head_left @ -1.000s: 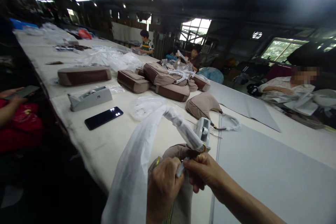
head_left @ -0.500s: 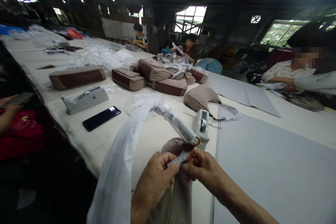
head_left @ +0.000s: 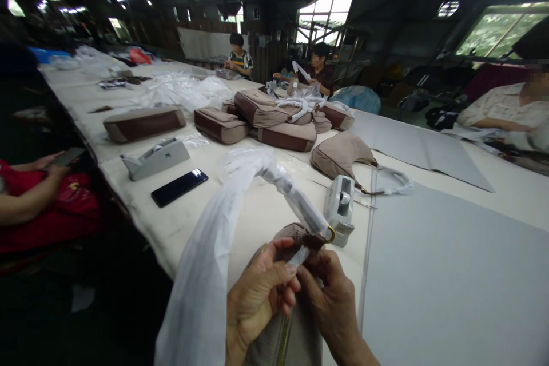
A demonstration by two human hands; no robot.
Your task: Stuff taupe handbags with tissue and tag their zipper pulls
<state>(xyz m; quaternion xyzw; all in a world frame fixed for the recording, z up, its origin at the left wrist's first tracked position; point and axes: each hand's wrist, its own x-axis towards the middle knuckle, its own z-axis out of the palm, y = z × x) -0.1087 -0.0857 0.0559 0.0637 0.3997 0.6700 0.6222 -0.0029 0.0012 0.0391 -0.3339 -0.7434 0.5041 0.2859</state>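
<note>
A taupe handbag [head_left: 302,331] with a gold zipper stands before me, its strap [head_left: 201,257] wrapped in white paper and arching up to the left. A gold ring [head_left: 330,234] and a brown tab join the strap to the bag. My left hand [head_left: 261,294] pinches a small whitish strip [head_left: 299,257] between thumb and fingers, above the zipper. My right hand [head_left: 334,297] is closed at the strip's far end, just under the tab; its fingertips are partly hidden, so what they grip cannot be made out.
A tape dispenser [head_left: 340,209] stands just beyond the bag; another tape dispenser [head_left: 156,157] and a phone [head_left: 180,187] lie left. Several taupe-and-brown bags [head_left: 261,108] are piled behind, with a curved bag [head_left: 343,155] nearer. Grey sheets [head_left: 454,274] cover the right. Other people sit around the table.
My left hand has turned, its palm side now showing and its fingers more spread. My right hand has swung more upright beneath the tab. The view has shifted somewhat left.
</note>
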